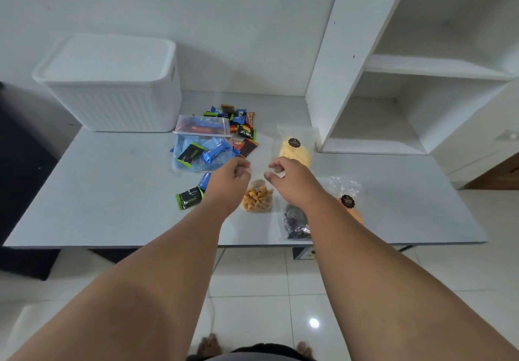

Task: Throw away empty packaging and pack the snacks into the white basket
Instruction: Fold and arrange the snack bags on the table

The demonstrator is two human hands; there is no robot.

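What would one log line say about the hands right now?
left hand: empty, over table | right hand: empty, over table | white basket: lid on | snacks: on table, unpacked

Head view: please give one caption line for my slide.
Left hand and right hand hover over snack bags on the table; the lidded white basket stands behind.
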